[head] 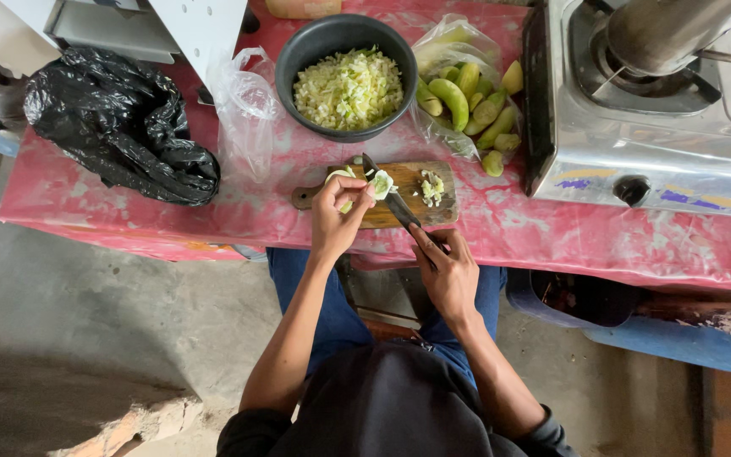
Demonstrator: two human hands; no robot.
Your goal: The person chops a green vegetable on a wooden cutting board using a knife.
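Left hand grips pale green fruit (halved) | right hand knife

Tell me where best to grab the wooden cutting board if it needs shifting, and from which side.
Take the cutting board by its short handle, which sticks out past the left end onto bare tablecloth. Come from the left side. The left hand, knife and chopped pieces crowd the slab, and the black bowl blocks the far edge.

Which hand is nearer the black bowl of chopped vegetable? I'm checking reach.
Left. The left hand is on the cutting board just below the bowl; the right hand sits lower, off the board.
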